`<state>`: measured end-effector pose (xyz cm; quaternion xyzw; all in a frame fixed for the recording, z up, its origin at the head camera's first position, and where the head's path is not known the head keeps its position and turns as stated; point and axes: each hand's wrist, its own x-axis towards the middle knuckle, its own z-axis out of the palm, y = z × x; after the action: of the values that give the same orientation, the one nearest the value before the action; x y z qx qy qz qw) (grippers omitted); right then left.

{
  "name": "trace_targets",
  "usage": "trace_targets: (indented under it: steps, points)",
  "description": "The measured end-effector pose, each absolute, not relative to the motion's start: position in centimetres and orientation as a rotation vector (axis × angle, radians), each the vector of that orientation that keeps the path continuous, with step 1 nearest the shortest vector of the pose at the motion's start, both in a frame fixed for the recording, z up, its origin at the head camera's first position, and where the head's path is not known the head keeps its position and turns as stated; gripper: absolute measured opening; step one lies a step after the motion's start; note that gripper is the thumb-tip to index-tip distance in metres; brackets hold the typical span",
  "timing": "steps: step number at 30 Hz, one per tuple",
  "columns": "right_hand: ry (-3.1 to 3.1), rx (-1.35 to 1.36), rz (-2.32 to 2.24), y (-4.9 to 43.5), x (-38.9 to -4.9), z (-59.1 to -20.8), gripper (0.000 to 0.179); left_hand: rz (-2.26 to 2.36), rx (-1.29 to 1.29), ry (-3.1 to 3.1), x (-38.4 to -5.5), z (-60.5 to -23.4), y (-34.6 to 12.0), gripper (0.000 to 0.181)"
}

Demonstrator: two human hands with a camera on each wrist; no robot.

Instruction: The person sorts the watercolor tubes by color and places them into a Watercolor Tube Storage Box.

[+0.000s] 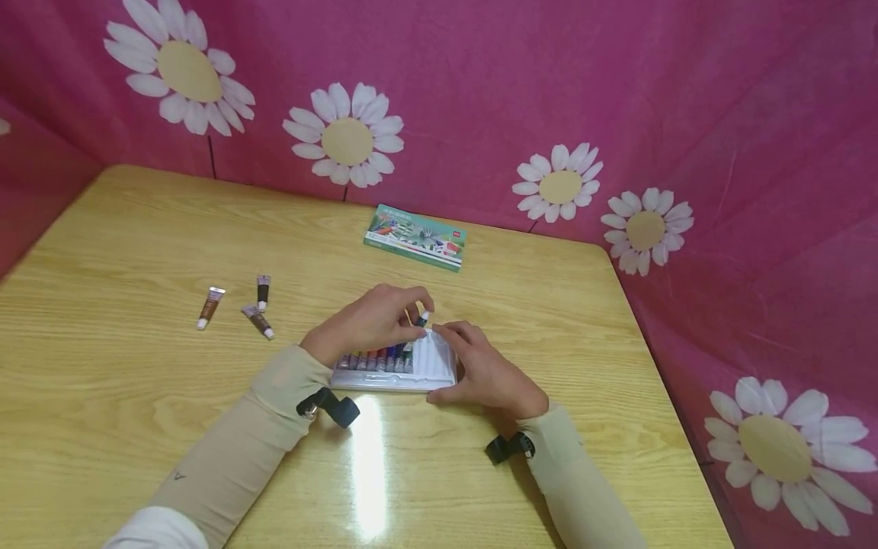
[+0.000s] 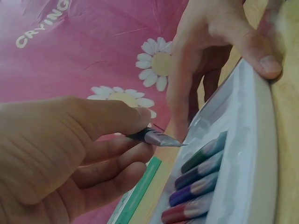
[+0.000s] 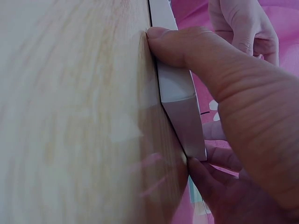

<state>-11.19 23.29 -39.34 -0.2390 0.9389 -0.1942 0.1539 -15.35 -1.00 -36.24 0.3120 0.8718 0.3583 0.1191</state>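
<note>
A white plastic tray point(image 1: 434, 360) lies on the table with a row of paint tubes point(image 1: 381, 360) in its left part; bare grooves show at its right. Above the tray my left hand point(image 1: 376, 319) pinches a dark paint tube point(image 2: 161, 138) between thumb and fingers. That tube is tilted, its white cap point(image 1: 424, 315) pointing up and away in the head view. My right hand point(image 1: 488, 372) grips the tray's right end, thumb on the near side and fingers at the far side. In the right wrist view the thumb presses the tray's side wall point(image 3: 176, 84).
Three loose paint tubes, a brown one point(image 1: 210, 308), a black one point(image 1: 264, 293) and a dark brown one point(image 1: 258, 321), lie left of the tray. A green printed box point(image 1: 414, 238) lies near the table's far edge, before a pink flowered cloth point(image 1: 453, 91).
</note>
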Motion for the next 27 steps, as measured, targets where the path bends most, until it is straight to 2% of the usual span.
trace_targets:
  steps: [13,27]
  points:
    - [2.692,-0.690,-0.557,23.4,-11.2,-39.3,0.107,1.047,0.844,2.611,-14.4,-36.6,0.5,0.024]
    - [2.692,-0.709,-0.566,23.3,-11.2,-39.1,0.106,0.955,0.601,2.661,-13.8,-36.8,1.4,0.027]
